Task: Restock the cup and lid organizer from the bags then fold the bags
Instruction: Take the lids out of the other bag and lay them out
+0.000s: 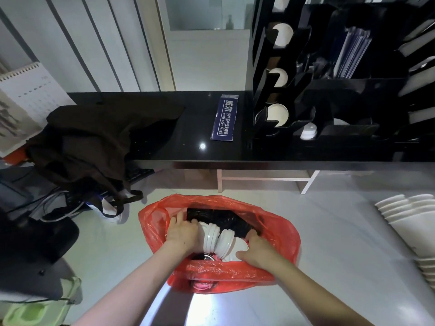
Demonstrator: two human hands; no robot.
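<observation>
Red plastic bag (280, 234): crinkled, translucent, mouth spread open on the near white surface.
White lids (220, 238): stacked on edge inside, black lids (221, 217) behind.
Left hand (182, 231): fingers curled round the white stack.
Right hand (255, 249): fingers curled on the stack's right end.
Black organizer (329, 95): far right, on the black counter (188, 128); white cups seen in its slots.

Left hand (182, 234) fingertips buried among white lids (217, 238) inside red bag (280, 234); grip unclear. Right hand (255, 249) fingers hidden behind lids. Black lids (226, 218) mostly in shadow. Organizer (329, 102) cut by right edge. Cup stacks (412, 215) run off frame.
</observation>
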